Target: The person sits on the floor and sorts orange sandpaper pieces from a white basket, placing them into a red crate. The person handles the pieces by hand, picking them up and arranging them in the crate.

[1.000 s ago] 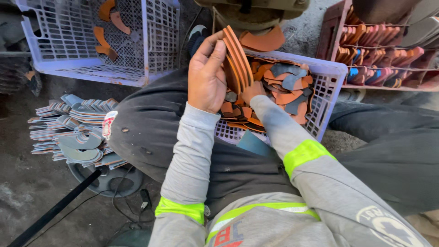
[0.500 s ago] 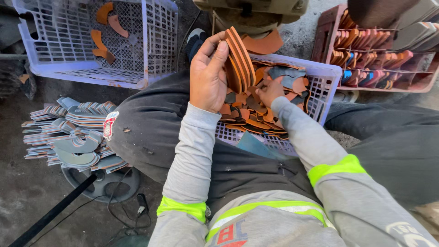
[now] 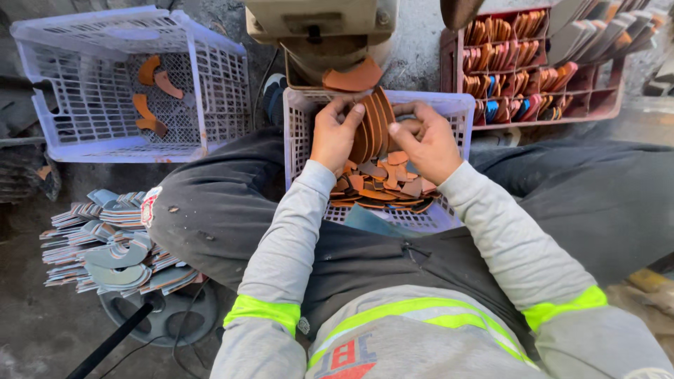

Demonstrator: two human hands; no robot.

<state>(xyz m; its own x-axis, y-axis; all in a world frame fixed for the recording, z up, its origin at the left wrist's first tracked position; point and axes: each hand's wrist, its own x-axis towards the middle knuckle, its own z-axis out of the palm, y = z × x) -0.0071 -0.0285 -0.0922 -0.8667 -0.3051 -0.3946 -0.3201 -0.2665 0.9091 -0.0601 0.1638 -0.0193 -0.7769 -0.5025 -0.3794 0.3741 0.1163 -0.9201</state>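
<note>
While you sit low over a grimy concrete floor [image 3: 42, 337], a pale plastic crate [image 3: 298, 140] rests between your knees, and every other thing lies around the spot where your hands meet. Above and beyond that grip stands a tan machine base [image 3: 319, 28] with one orange curved piece [image 3: 354, 77] lying at its foot. Far off to the left of the grip sits a second pale crate [image 3: 210, 77], holding only a few orange curved pieces [image 3: 151, 95]. Below it and to the left, a heap of grey curved pieces [image 3: 112, 242] is fanned out on the floor. Up to the right of the grip, a dark red tray [image 3: 449, 63] carries rows of upright pieces in orange, blue and pink.

Your stack of curved pieces [image 3: 372, 123] is orange-brown, thin and crescent-shaped, standing on edge as a tight bundle over the crate between your knees. Just under it, loose pieces [image 3: 382, 186] of the same kind, some greyish, lie jumbled in the crate.

Your left hand [image 3: 333, 137] wraps the left side of the stack, fingers curled over its top edge, a firm hold. Your right hand [image 3: 425, 140] presses against the right side, thumb pointing toward the stack, fingers bent and closed on it. Both forearms, in grey sleeves with bright yellow-green bands, angle inward from your lap.
</note>
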